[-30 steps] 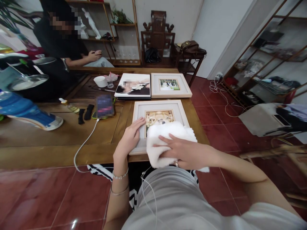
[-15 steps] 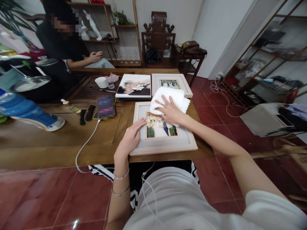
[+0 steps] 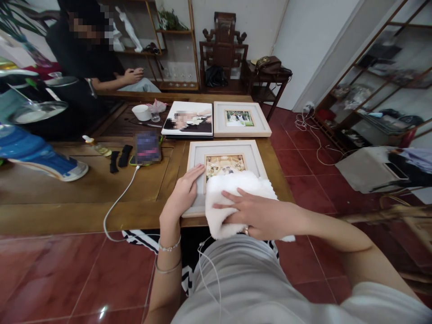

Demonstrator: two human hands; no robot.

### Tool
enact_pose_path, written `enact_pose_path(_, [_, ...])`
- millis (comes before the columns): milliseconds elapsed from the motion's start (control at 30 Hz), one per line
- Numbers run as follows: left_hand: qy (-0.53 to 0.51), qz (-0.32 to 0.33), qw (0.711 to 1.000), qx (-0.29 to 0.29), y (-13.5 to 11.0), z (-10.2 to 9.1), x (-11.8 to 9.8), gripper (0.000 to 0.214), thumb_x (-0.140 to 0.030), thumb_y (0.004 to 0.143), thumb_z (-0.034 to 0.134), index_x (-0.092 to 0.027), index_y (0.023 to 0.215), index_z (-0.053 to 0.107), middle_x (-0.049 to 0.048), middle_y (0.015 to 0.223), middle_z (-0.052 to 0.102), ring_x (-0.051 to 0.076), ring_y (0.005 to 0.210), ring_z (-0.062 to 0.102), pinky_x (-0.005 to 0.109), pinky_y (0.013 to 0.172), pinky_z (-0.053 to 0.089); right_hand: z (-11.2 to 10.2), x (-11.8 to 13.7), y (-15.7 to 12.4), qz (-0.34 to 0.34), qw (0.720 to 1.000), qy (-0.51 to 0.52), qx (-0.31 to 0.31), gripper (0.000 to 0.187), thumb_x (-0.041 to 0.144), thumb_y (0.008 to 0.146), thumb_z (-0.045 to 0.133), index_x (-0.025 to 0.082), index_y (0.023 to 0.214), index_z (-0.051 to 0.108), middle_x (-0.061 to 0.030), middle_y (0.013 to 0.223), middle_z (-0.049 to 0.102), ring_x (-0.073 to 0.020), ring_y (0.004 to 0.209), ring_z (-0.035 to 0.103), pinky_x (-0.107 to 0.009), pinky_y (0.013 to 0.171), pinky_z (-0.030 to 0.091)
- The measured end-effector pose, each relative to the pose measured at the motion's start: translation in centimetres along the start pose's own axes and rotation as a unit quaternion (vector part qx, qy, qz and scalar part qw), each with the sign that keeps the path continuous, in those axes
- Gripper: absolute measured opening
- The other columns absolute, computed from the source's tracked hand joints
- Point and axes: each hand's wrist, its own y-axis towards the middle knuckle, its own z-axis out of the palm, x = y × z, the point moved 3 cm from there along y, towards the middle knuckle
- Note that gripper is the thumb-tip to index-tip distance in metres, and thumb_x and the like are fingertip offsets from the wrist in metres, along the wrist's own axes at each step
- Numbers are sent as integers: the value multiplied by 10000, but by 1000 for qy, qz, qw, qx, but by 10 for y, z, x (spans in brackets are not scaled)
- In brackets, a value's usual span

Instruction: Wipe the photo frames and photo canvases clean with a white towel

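A pale wooden picture frame (image 3: 261, 158) lies flat at the table's near edge, with a printed photo (image 3: 224, 164) in its middle. My left hand (image 3: 184, 191) rests on the frame's left side, fingers stretched out over the border. Under my right hand (image 3: 248, 211) is a fluffy white towel (image 3: 216, 189), pressed onto the frame's lower right part. The fingers of that hand are partly spread across the cloth. The towel hides the lower part of the photo and hangs past the frame's near edge.
Behind lie a second framed photo (image 3: 219, 128) and a photo album (image 3: 168, 123). To the left are a charging phone (image 3: 146, 148), black straps (image 3: 125, 156), a small bottle (image 3: 101, 147), a white cup (image 3: 141, 112) and a blue-and-white package (image 3: 50, 155). A person (image 3: 84, 58) sits across the table.
My right hand has pulled the towel toward me, from the frame's upper part to its lower right corner. The photo's top now shows. My left hand has stayed in place.
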Motion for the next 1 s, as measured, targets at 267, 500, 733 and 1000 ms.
enact_pose_path(267, [-19,-10,1000,-4,-1,0,-1,440,-215,967,352,-159,1345,569,109,1415,554,216,1353,479,445,1176,333,-8,-97,42,201,954,-142,-169,572,94,841,486,147,1411,480,-153,1603,250,-409,1480,111,-694,1124,177])
enact_pose_path(500, [-29,-21,998,-46,-3,-4,-5,548,-392,1029,321,-221,1546,259,63,1623,203,194,1488,207,372,1225,176,-22,-103,91,182,961,-154,-138,575,82,846,477,136,1418,479,-140,1629,160,-462,1470,19,-781,1087,97])
enact_pose_path(733, [-50,-31,997,-54,-7,-7,-3,635,-479,1019,307,-185,1567,178,89,1621,200,225,1485,222,374,1219,183,3,-27,70,46,990,-130,-42,543,80,850,505,133,1391,501,-175,1603,233,-433,1472,107,-727,1096,233])
enact_pose_path(1000, [-7,-20,1000,-20,-4,-1,-6,496,-382,982,461,-148,1418,496,131,1515,426,246,1403,406,414,1186,304,-1,-14,-12,112,987,-113,22,464,17,809,469,145,1229,623,-159,1550,366,-374,1468,213,-692,1080,297])
